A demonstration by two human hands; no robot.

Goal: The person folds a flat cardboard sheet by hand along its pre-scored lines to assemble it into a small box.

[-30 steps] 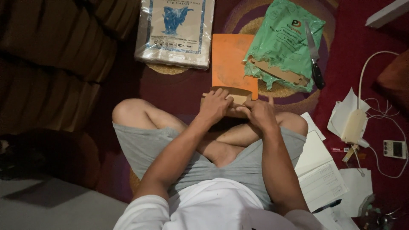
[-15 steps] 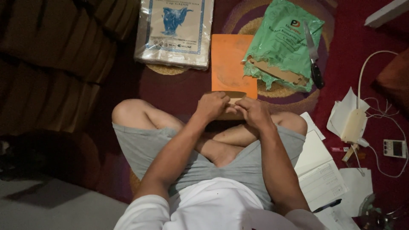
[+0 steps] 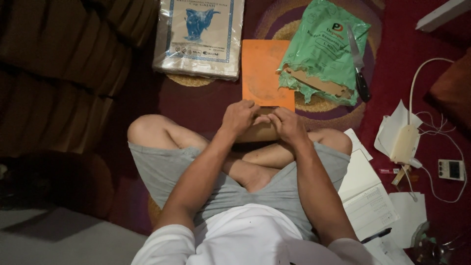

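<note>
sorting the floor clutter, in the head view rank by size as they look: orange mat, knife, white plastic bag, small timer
1. white plastic bag
2. orange mat
3. knife
4. small timer

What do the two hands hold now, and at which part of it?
Both hands, left hand and right hand, grip a brown cardboard piece at its far top edge, just below the orange mat.

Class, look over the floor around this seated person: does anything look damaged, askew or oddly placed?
Yes. The green bag is torn open along its lower edge, with brown cardboard sticking out. A knife lies bare on top of it, blade pointing away from the person. Loose papers and a white cable are scattered at the right.
</note>
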